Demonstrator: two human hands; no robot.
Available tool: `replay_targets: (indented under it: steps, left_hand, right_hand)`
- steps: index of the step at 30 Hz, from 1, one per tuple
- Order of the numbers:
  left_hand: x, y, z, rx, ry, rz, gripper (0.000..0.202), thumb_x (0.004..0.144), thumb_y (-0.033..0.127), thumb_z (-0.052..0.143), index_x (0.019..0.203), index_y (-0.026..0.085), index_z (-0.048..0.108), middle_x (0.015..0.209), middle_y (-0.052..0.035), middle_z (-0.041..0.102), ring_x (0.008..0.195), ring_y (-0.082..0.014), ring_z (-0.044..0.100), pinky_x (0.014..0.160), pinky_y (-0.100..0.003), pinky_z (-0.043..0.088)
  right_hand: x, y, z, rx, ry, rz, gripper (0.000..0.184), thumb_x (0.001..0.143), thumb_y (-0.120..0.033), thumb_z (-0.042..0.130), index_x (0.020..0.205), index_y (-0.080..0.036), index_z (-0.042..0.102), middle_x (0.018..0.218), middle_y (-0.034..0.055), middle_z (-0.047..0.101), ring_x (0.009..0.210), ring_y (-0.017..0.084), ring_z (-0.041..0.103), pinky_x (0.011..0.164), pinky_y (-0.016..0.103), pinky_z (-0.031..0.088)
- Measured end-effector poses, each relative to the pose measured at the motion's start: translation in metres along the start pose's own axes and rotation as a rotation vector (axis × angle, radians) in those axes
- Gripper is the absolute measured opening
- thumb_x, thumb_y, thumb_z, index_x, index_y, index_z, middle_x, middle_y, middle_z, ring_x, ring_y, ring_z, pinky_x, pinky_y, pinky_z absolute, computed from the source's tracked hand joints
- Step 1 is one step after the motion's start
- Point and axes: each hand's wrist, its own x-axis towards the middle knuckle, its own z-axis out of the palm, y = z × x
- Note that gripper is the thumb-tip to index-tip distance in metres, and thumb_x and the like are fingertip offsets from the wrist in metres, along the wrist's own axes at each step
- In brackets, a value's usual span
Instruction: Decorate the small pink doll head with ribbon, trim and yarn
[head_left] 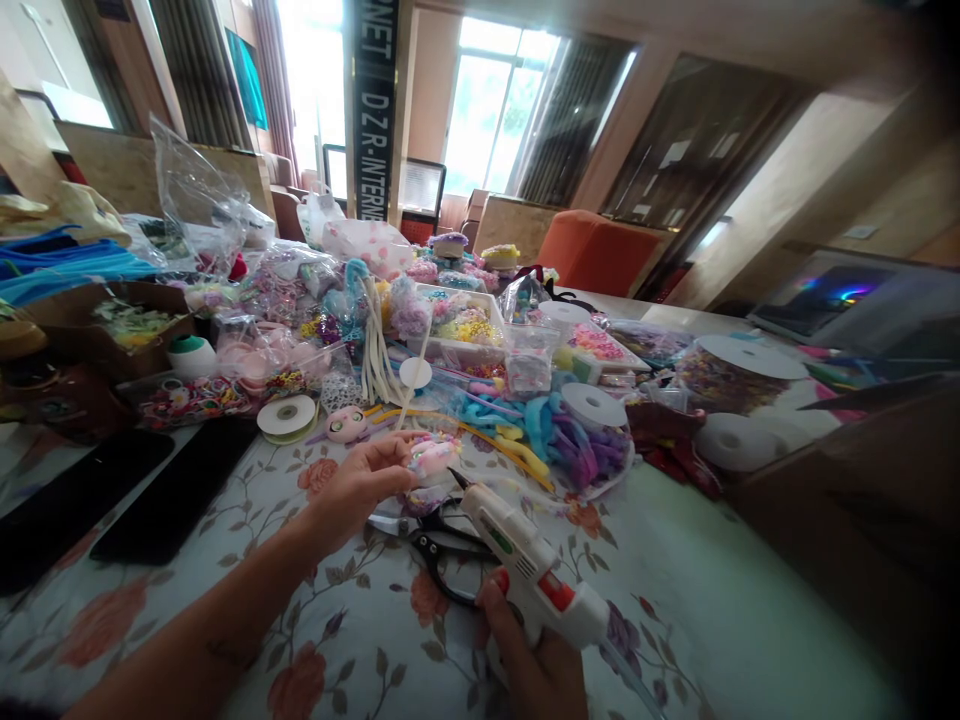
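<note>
My left hand point(382, 470) is closed on a small pastel craft piece point(433, 455) with pink, white and yellow bits; its exact kind is not clear. A thin pale stick point(415, 385) rises behind my fingers. In my right hand point(529, 640) is a white hot glue gun point(525, 555), its dark nozzle pointing at the craft piece and very near it. Whether they touch I cannot tell. Black-handled scissors point(442, 550) lie on the flowered tablecloth point(337, 600) beneath, partly hidden by the glue gun. A pink doll-like head point(349, 425) rests just beyond my left hand.
Two black flat slabs point(176, 490) lie at the left beside a ribbon spool point(286, 415). Fuzzy coloured stems point(540, 430), a white tray point(457, 345) of trinkets, bagged beads point(199, 397) and more spools point(592, 405) crowd the far side. A cardboard box point(862, 510) stands at right.
</note>
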Motion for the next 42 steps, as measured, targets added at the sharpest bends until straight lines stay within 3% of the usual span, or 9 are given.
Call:
replay_targets:
  steps: [7, 11, 14, 20, 28, 42]
  left_hand:
    - [0.0007, -0.0010, -0.0016, -0.084, -0.001, -0.040, 0.019, 0.063, 0.020, 0.074, 0.061, 0.017, 0.056, 0.131, -0.0090, 0.057, 0.114, -0.0288, 0.052, 0.077, -0.030, 0.043]
    - [0.0009, -0.0013, -0.0019, -0.110, 0.004, -0.054, 0.019, 0.062, 0.018, 0.074, 0.061, 0.017, 0.056, 0.131, -0.0081, 0.056, 0.099, -0.0228, 0.056, 0.075, -0.029, 0.044]
    - [0.0001, -0.0018, -0.0020, -0.079, -0.004, -0.044, 0.018, 0.062, 0.018, 0.073, 0.060, 0.017, 0.056, 0.127, -0.0084, 0.057, 0.102, -0.0238, 0.055, 0.073, -0.028, 0.042]
    - [-0.0009, -0.0011, -0.0011, -0.048, -0.003, -0.032, 0.017, 0.062, 0.018, 0.073, 0.061, 0.016, 0.057, 0.127, -0.0084, 0.058, 0.101, -0.0237, 0.054, 0.073, -0.029, 0.040]
    - [-0.0001, -0.0021, -0.0008, -0.029, 0.007, -0.026, 0.018, 0.061, 0.020, 0.074, 0.059, 0.017, 0.056, 0.123, -0.0098, 0.060, 0.119, -0.0312, 0.048, 0.074, -0.029, 0.038]
    - [-0.0008, -0.0019, -0.0012, -0.024, 0.000, -0.034, 0.019, 0.062, 0.020, 0.073, 0.060, 0.018, 0.055, 0.126, -0.0089, 0.059, 0.120, -0.0308, 0.048, 0.075, -0.029, 0.038]
  right_hand:
    - [-0.0004, -0.0074, -0.0040, 0.079, -0.074, 0.060, 0.050, 0.077, -0.066, 0.061, 0.089, -0.019, 0.071, 0.055, -0.0012, 0.057, 0.053, 0.017, 0.054, 0.055, 0.026, 0.045]
    - [0.0001, -0.0080, -0.0043, 0.131, -0.098, 0.059, 0.046, 0.079, -0.064, 0.059, 0.088, -0.019, 0.069, 0.057, -0.0013, 0.057, 0.059, 0.018, 0.057, 0.059, 0.026, 0.046]
    - [-0.0001, -0.0082, -0.0024, 0.154, -0.097, 0.030, 0.046, 0.079, -0.064, 0.059, 0.080, -0.019, 0.067, 0.060, 0.0010, 0.060, 0.067, 0.020, 0.059, 0.064, 0.028, 0.046]
    - [-0.0011, -0.0052, -0.0021, 0.095, -0.081, 0.090, 0.050, 0.077, -0.067, 0.061, 0.066, -0.018, 0.063, 0.057, 0.0018, 0.059, 0.060, 0.019, 0.055, 0.061, 0.029, 0.043]
    - [-0.0011, -0.0075, -0.0027, 0.109, -0.121, 0.084, 0.050, 0.079, -0.067, 0.058, 0.073, -0.018, 0.064, 0.059, 0.0009, 0.058, 0.060, 0.018, 0.055, 0.060, 0.028, 0.043]
    - [-0.0017, -0.0072, -0.0014, 0.102, -0.098, 0.113, 0.051, 0.078, -0.069, 0.058, 0.069, -0.019, 0.063, 0.054, 0.0006, 0.058, 0.055, 0.017, 0.056, 0.055, 0.027, 0.043]
